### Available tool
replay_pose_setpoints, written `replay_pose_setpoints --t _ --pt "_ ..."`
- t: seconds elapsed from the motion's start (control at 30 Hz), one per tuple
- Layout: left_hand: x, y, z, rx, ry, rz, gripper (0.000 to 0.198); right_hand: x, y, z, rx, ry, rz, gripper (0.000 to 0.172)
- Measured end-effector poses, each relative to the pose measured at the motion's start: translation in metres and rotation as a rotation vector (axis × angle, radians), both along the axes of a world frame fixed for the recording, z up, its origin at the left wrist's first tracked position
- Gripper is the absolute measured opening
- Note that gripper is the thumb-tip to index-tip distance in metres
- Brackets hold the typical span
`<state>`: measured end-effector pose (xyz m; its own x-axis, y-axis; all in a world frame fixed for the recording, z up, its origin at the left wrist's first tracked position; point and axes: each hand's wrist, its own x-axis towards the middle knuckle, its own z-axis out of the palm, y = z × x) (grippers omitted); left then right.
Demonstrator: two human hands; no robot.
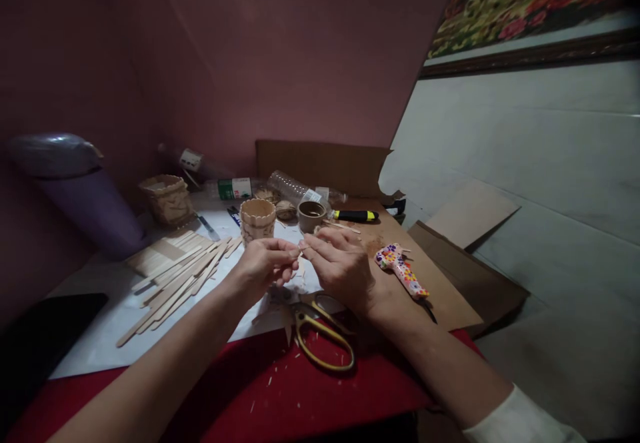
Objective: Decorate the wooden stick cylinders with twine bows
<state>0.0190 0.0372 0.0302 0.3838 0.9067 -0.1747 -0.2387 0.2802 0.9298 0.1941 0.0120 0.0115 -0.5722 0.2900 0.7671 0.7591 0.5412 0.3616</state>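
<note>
My left hand (pixel 270 264) and my right hand (pixel 343 263) meet at the fingertips over the white paper. Both are closed in a pinch around something tiny and pale between them, too small to name. Just behind my left hand stands a scallop-edged wooden cup (pixel 257 218). A small round bowl (pixel 311 215) sits behind my right hand. Scissors with gold-coloured handles (pixel 327 350) lie below the hands, their blades partly hidden. Flat wooden sticks (pixel 185 283) are piled to the left of my left hand.
A flower-patterned glue gun (pixel 401 271) lies on cardboard at the right. Behind are a black-and-yellow cutter (pixel 356 216), plastic bottles (pixel 293 188) and a second wooden container (pixel 167 202). A purple object (pixel 95 203) leans at the left. Small shavings dot the red cloth (pixel 280 390).
</note>
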Motion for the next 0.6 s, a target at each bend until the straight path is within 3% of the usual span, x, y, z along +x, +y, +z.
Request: replay_pose_setpoints --t 0.1,0.23,0.3,0.37,0.43,0.5,0.53,0.6 --pt "0.002 -0.001 -0.002 0.170 0.028 0.126 0.013 -0.002 -0.002 0.000 -0.129 0.066 -0.021 0.017" --pt "0.005 -0.001 -0.006 0.364 0.139 0.173 0.013 -0.003 -0.003 0.005 -0.447 0.386 -0.053 0.038" --pt "0.005 -0.001 -0.009 0.448 0.222 0.166 0.009 -0.003 -0.001 0.006 -0.570 0.624 -0.092 0.031" --pt "0.004 -0.001 -0.012 0.548 0.302 0.155 0.004 -0.002 0.003 0.007 -0.636 0.742 -0.044 0.013" --pt "0.003 -0.002 -0.015 0.663 0.393 0.148 0.003 0.000 0.007 0.006 -0.693 0.680 0.093 0.021" --pt "0.001 -0.004 -0.016 0.766 0.480 0.154 0.007 0.002 0.012 0.005 -0.726 0.576 0.178 0.011" --pt "0.000 -0.004 -0.015 0.802 0.514 0.158 0.008 0.003 0.013 0.005 -0.718 0.536 0.178 0.007" --pt "0.000 -0.004 -0.015 0.833 0.563 0.162 0.011 0.005 0.013 0.006 -0.660 0.494 0.134 0.017"
